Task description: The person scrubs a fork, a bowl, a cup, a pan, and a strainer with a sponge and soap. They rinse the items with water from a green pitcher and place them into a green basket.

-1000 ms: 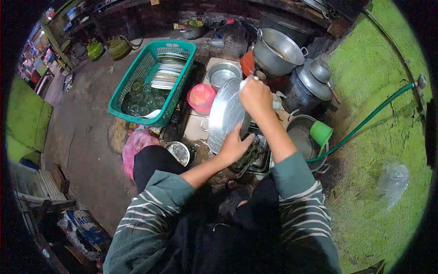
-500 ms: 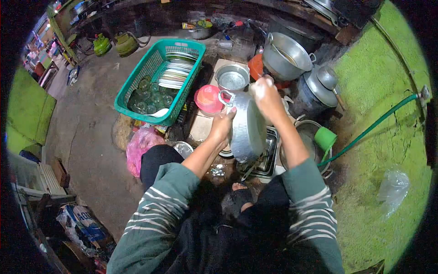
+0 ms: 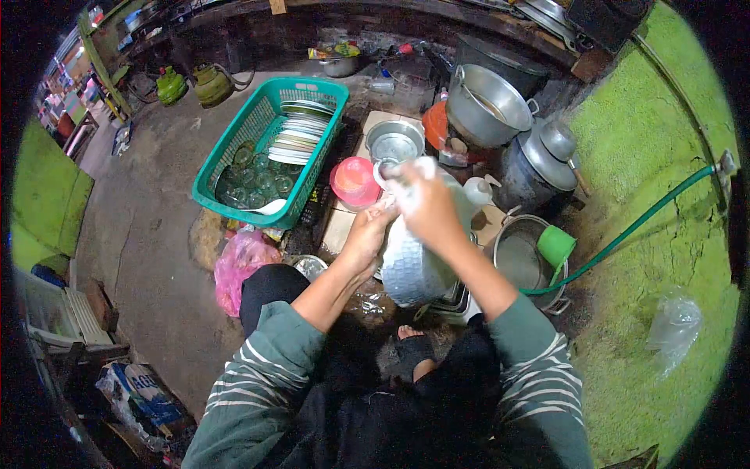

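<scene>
My right hand (image 3: 428,209) has just come across to my left (image 3: 364,239), which pinches the metal pot (image 3: 416,264) by its edge, right of the teal basket (image 3: 297,205). Suds now meet the handle side; blur hides my right grip, so I cannot tell.

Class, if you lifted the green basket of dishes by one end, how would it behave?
The green basket would probably feel heavy, given its row of plates and many glasses. Its mesh walls look like plastic, so may flex slightly. The glasses lie jumbled, so could slide.
</scene>
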A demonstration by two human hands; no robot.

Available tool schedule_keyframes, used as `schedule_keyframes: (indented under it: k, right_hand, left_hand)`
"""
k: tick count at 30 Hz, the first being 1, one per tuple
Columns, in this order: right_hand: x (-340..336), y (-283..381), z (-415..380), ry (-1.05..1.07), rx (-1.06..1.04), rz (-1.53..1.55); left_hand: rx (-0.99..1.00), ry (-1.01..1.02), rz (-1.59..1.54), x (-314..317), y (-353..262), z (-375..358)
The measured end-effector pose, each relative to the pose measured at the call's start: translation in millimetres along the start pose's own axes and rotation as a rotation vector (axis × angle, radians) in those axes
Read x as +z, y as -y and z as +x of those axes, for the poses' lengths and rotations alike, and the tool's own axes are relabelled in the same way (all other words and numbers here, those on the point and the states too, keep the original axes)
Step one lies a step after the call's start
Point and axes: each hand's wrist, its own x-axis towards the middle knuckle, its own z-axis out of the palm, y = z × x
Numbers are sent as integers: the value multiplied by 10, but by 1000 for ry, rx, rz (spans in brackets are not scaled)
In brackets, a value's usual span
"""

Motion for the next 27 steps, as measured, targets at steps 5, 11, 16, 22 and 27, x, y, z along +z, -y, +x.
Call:
schedule_keyframes:
  k: [5, 11, 16, 22, 27]
  right_hand:
    - [-107, -496, 179, 30, 201, 279]
    - [-92, -1334, 180, -20, 531, 260]
    - [54, 171, -348, 26, 28, -138]
    - [-247, -380, 40, -194, -80, 147]
    - [-80, -793, -56, -285, 498, 286]
  left_hand:
    - [-100, 44, -9, 102, 53, -19]
    - [-10, 4, -7, 118, -27, -22]
    - [-126, -74, -232, -96, -79, 55]
    - [-44, -90, -229, 28, -324, 3]
    - [-31, -113, -391, -30, -374, 28]
